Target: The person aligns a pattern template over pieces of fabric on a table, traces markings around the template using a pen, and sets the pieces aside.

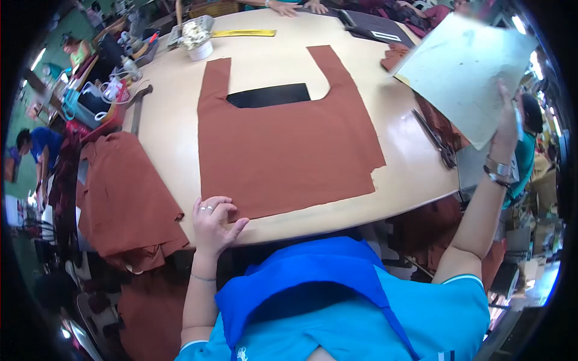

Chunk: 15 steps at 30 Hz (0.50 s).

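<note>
A rust-brown cut fabric piece [289,144] with two strap-like strips lies flat on the table in front of me. My left hand [215,225] rests at its near left corner, fingers loosely curled and thumb apart, with nothing visible in it. A flat black piece [271,96] shows between the strips, its near edge hidden by the fabric. Up at the right, my right hand [507,123] grips a large pale sheet [463,72] by its right side. The sheet is raised and tilted; whether it is paper or thin board I cannot tell.
Black-handled scissors [436,141] lie at the table's right side. Stacked brown fabric [126,204] overhangs the left edge. At the back are a white pot [198,48], a yellow strip [245,33] and another person's hands [295,7]. A red basket [108,120] stands left.
</note>
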Each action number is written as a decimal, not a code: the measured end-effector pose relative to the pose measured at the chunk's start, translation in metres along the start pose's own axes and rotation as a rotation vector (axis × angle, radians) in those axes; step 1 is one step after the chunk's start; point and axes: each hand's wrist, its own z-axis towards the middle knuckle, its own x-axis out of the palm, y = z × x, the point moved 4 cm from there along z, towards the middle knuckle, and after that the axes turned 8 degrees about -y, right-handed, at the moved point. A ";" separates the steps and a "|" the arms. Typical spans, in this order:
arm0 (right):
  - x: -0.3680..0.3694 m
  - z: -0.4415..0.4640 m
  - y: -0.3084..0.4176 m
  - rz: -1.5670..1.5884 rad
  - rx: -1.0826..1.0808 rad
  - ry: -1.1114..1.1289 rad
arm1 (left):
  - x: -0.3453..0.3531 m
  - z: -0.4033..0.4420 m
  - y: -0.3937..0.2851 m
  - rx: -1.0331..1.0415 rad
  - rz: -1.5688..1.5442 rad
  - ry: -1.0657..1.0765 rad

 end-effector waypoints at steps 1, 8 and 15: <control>0.012 -0.006 0.016 0.083 0.031 0.025 | -0.002 0.002 0.001 -0.020 -0.036 -0.025; 0.093 -0.041 0.054 0.375 0.083 0.389 | 0.016 0.068 0.015 -0.392 -0.712 -0.068; 0.152 -0.086 0.013 0.563 0.490 0.588 | 0.048 0.131 -0.013 -0.889 -1.364 0.164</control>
